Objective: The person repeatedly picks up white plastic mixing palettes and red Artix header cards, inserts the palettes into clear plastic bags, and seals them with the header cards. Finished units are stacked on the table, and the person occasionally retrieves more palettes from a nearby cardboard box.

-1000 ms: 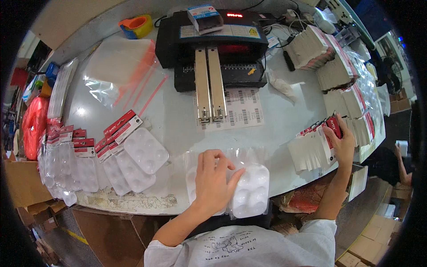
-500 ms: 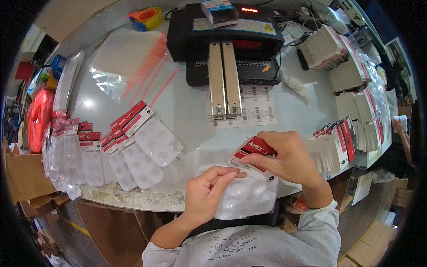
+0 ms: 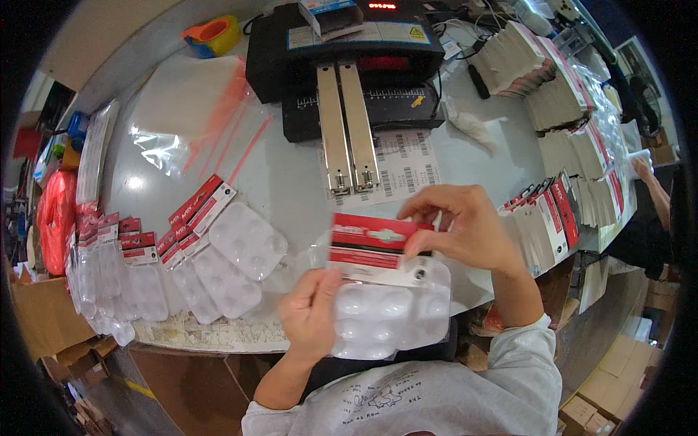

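Before me is a white plastic paint palette (image 3: 389, 320) with round wells, in a clear bag. A red and white header card (image 3: 363, 251) with a hanging slot lies across its top. My left hand (image 3: 311, 312) is closed, with thumb and fingers pinching the pack's left edge at the card's lower corner. At the card's right end, my right hand (image 3: 465, 229) grips it between thumb and curled fingers. Finished-looking palette packs (image 3: 236, 280) with similar cards overlap on the table to the left, and more carded packs (image 3: 138, 283) lie beyond them.
A black machine (image 3: 349, 51) with two metal rails (image 3: 345, 138) stands at the back, over a barcode sheet (image 3: 407, 171). Header card stacks (image 3: 542, 229) line the right side. Clear bags (image 3: 182, 109) and a tape roll (image 3: 211, 36) lie at the back left. Another person's arm (image 3: 652, 185) shows far right.
The header card has turned level and now faces me across the palette's top. My left hand has shifted left to the pack's edge. The whole view has moved slightly.
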Available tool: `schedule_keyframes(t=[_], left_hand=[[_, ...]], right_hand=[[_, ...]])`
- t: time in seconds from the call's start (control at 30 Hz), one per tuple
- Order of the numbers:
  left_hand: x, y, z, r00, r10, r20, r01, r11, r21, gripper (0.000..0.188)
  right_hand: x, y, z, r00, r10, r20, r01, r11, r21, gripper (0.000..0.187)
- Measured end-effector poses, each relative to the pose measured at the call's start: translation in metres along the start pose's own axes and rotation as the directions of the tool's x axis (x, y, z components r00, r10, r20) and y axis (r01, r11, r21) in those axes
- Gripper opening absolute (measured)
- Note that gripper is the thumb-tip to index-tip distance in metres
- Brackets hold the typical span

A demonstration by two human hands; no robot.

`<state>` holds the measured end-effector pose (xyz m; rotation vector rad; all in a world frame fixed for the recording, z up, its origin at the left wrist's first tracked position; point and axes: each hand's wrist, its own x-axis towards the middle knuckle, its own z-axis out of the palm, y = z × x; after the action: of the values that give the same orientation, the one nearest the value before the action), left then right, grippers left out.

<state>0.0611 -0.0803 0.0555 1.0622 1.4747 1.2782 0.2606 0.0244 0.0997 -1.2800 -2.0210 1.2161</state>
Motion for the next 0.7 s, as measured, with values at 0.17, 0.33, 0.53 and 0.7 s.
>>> schedule_keyframes(t=[0.17,0.33,0.53,0.7], left_hand=[[0.004,-0.009,-0.004,0.992,-0.029,-0.126,0.027,1.0,-0.012,0.022],[0.001,-0.009,-0.003,0.991,-0.034,-0.128,0.026,0.998,-0.065,0.021],[-0.007,0.0,-0.009,0.993,-0.031,-0.114,0.032,0.999,0.014,0.021],[-0.007,-0.003,-0.008,0.993,-0.03,-0.115,0.03,1.0,0.001,0.021]], right_hand=[[-0.017,0.011,0.005,0.831,0.336,0.444,-0.5,0.801,0.331,0.025],[-0.026,0.016,0.014,0.886,0.282,0.368,-0.445,0.739,0.505,0.016],[-0.034,0.01,0.016,0.883,0.294,0.367,-0.458,0.716,0.527,0.013],[-0.032,0.008,0.018,0.877,0.301,0.374,-0.466,0.724,0.509,0.02]])
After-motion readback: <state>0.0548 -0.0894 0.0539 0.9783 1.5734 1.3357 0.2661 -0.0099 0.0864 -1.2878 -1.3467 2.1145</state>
